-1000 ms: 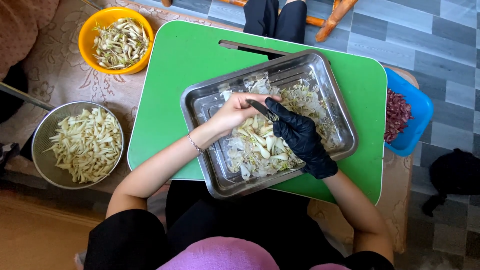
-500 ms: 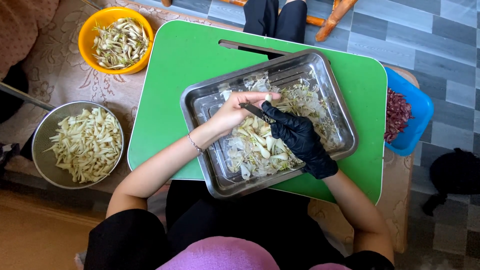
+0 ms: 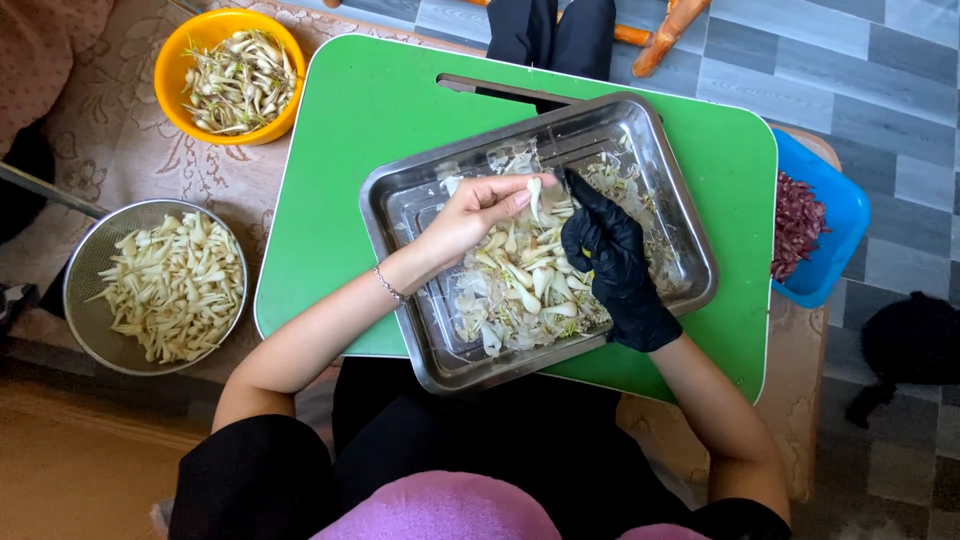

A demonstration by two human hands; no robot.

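My bare left hand (image 3: 468,215) pinches a small white bulb (image 3: 534,192) over the steel tray (image 3: 398,185). Right beside it, my right hand (image 3: 612,258), in a black glove, is closed on what looks like a small dark knife (image 3: 574,184), whose tip points up next to the bulb. The tray rests on a green lap table (image 3: 335,150) and holds a heap of white bulbs and thin peelings (image 3: 520,290) under both hands. A thin bracelet circles my left wrist.
An orange bowl (image 3: 172,55) of rooted, unpeeled bulbs stands at the far left. A metal colander (image 3: 78,280) of peeled white pieces sits at the left. A blue container (image 3: 838,205) with dark red scraps lies right of the table. Someone's dark legs (image 3: 545,35) show beyond.
My left hand has lifted the bulb slightly, and the gloved right hand has drawn back a little so the knife tip now points up beside the bulb.
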